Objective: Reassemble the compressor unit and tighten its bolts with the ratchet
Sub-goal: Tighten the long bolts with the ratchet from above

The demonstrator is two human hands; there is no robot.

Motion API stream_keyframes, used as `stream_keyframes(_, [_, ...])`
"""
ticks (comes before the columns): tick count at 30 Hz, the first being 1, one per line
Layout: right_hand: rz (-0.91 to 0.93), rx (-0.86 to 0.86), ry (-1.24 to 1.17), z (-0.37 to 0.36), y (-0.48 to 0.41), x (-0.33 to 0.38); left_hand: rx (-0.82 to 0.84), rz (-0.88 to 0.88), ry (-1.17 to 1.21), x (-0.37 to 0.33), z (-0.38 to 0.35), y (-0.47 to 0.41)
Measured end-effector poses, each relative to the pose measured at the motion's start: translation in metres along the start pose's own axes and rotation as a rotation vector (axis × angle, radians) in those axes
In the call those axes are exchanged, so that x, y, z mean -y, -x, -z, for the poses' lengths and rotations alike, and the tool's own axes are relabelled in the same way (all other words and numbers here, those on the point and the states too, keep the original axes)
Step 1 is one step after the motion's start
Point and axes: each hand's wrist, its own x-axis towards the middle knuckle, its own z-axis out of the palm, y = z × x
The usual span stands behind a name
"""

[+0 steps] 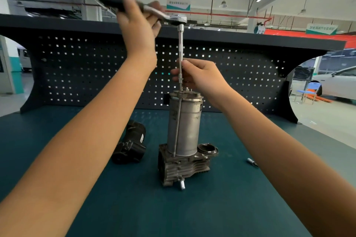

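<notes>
Workshop; teal-matted counter (212, 208), dark pegboard (240, 75) behind. Grey cylindrical metal compressor unit (184, 125) upright at centre. Your left hand (137, 23) grips chrome black-handled ratchet (174, 18); your right hand (200, 78) pinches slim steel extension bar (180, 44) above top cap. Step, likely: bolt tightening. Next: swing handle, hold bar vertical.

I am watching the ratchet (154, 10) smearing into motion blur, and the left grip (137, 23) is covering the middle of its handle, so I am not making out where handle and fingers are meeting. The right grip (200, 77) is crowding the extension bar (180, 44) just above the compressor unit (184, 127), and the joint there is showing too small for me to tell tool from bolt. The small silver piece (252, 161) on the bench (231, 208) is reading too tiny to name, and both forearms are running off the lower corners.
</notes>
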Motion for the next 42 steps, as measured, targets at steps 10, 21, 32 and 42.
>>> stream_keyframes(10, [-0.074,0.168,0.039,0.003,0.008,-0.004,-0.096,0.575,0.394,0.014,-0.014,-0.034])
stream_keyframes(21, [-0.176,0.214,0.029,0.006,0.005,-0.003,0.024,0.592,0.291,0.011,-0.035,-0.028])
stream_keyframes(32, [0.07,0.069,-0.067,0.006,0.0,0.001,0.124,0.619,0.261,0.012,-0.024,-0.033])
stream_keyframes(42, [0.195,-0.186,0.216,-0.011,-0.001,0.0,0.226,-0.445,-0.287,-0.004,-0.013,0.033])
